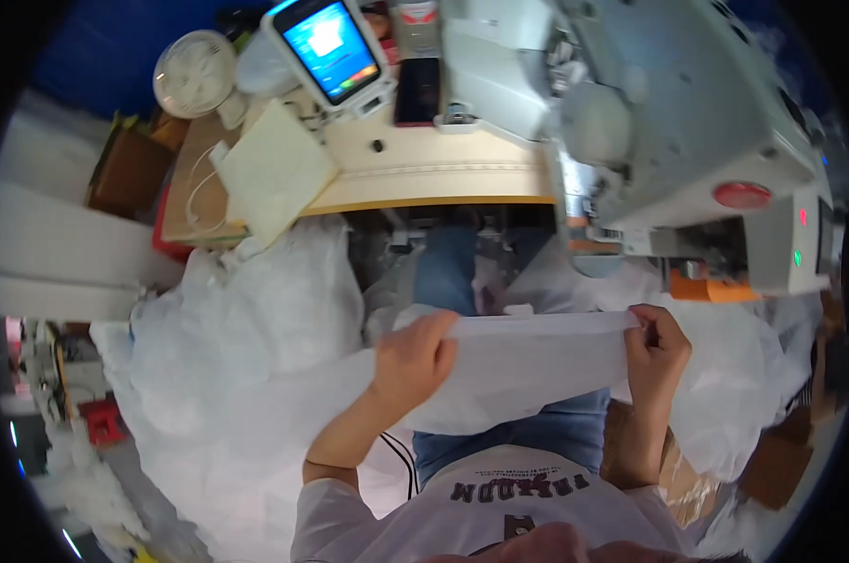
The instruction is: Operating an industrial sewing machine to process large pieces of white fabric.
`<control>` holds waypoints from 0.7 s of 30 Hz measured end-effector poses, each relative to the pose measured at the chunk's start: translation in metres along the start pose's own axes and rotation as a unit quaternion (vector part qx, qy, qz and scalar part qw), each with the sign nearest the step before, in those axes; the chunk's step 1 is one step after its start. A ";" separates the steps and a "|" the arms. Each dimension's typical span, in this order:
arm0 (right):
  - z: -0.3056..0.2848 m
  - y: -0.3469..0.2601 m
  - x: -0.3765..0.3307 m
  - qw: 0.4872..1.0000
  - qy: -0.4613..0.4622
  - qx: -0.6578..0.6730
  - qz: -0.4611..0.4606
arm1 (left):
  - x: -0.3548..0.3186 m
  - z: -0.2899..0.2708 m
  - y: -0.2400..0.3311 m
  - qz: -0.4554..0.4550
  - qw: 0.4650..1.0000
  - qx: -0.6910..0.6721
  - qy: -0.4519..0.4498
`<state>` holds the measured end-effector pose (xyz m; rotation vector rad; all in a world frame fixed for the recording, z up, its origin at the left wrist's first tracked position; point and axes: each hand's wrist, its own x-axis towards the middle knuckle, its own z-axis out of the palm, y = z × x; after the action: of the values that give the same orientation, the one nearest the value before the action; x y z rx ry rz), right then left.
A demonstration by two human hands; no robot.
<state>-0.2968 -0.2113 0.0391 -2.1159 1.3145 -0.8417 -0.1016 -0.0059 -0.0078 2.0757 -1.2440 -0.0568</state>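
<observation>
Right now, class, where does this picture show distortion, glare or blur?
Head view: the lens leaves dark corners, and the table edge curves slightly; in the head view, the screen carries a pale patch, glare or display unclear; in that head view, the white fabric looks soft, its weave unreadable.

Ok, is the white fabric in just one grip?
No, the left grip and right grip both hold the white fabric by its upper edge.

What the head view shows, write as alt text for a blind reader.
A person holds a thin white cloth stretched between left fingers and right fingers, over blue jeans. On the table ahead, a sewing machine stands right of a lit screen; white fabric is heaped at both sides.
</observation>
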 end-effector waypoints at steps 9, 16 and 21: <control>-0.014 0.027 0.030 0.891 -0.388 0.218 -0.088 | 0.052 -0.080 -0.067 -0.266 0.876 -0.238 -0.325; -0.005 0.021 0.036 0.924 -0.095 0.345 0.135 | 0.027 -0.066 -0.047 -0.394 0.822 -0.402 -0.081; 0.035 0.010 0.069 0.988 -0.049 0.127 -0.066 | 0.082 -0.066 -0.079 -0.409 0.787 -0.451 -0.099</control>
<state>-0.2538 -0.2746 0.0241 -2.0289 0.9695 -0.8947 0.0263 -0.0116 0.0201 1.5579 -0.1754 -1.0694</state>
